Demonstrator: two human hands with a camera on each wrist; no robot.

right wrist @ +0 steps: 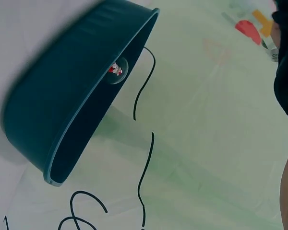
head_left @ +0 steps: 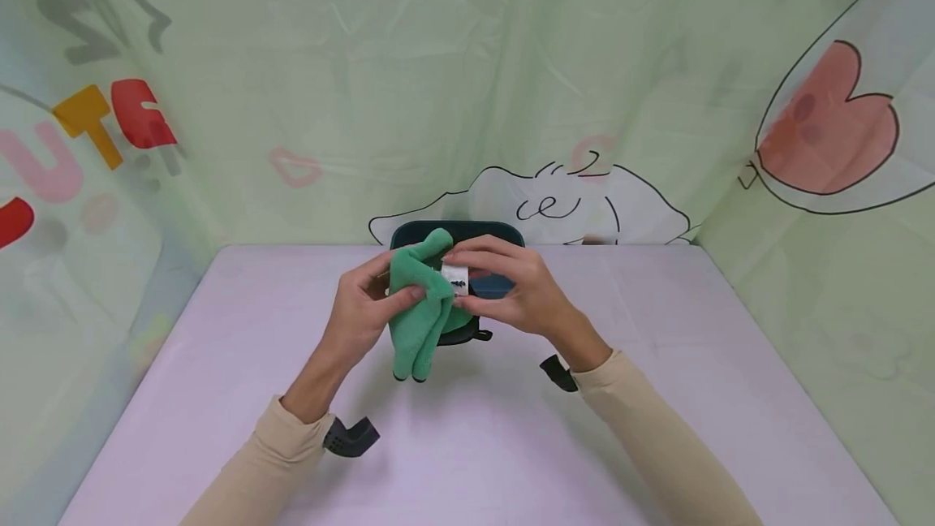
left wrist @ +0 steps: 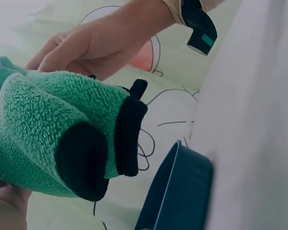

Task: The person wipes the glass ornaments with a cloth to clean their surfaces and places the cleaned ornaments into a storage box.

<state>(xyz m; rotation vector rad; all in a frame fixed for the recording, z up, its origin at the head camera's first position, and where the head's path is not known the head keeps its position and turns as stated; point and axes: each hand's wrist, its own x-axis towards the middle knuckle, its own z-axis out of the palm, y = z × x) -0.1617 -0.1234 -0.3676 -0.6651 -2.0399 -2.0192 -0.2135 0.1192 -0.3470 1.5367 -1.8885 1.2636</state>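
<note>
A fluffy green cloth (head_left: 420,286) with black edging, a small black loop and a white label (head_left: 456,278) is held up, bunched and folded, above the table. My left hand (head_left: 361,299) grips its left side, the thumb lying across the front. On the other side my right hand (head_left: 522,278) pinches the cloth around the label, fingers above and thumb below. In the left wrist view the folded cloth (left wrist: 53,124) shows its black edges toward the camera. Behind the hands stands a dark blue bin (head_left: 456,230), partly hidden by the cloth.
The open bin (right wrist: 53,91) stands near the back edge of the pale table (head_left: 467,445). Inside it shows a clear round thing (right wrist: 116,71) with a small red and white figure. A printed curtain (head_left: 438,88) hangs behind and at both sides.
</note>
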